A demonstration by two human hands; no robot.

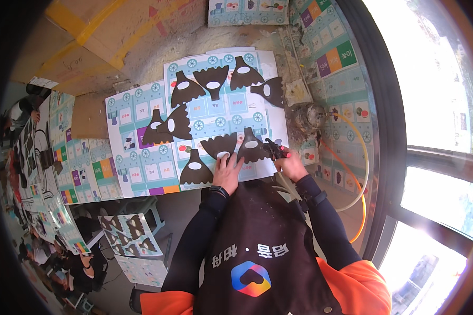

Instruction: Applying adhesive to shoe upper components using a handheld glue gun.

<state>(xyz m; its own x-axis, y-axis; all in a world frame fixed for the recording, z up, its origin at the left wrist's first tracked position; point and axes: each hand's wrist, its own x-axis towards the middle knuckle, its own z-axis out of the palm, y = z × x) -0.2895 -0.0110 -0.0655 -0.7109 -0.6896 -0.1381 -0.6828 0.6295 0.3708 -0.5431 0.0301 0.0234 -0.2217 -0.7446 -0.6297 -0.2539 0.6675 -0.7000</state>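
Several black fan-shaped pieces, each with a scalloped edge and a white oval, lie spread over printed sheets. My left hand rests with fingers stretched out, the fingertips on the lower part of one black piece. My right hand is closed round a small black tool with red parts, which looks like a spray gun. Its front end is at the right edge of another black piece, just right of my left fingers. The grip is partly hidden by my hand.
Yellow and orange hoses curve down at the right, beside a window frame. Cardboard boxes stand at the back left. Below the table's left part, a sheet with black pieces lies lower down. Other people are at far left.
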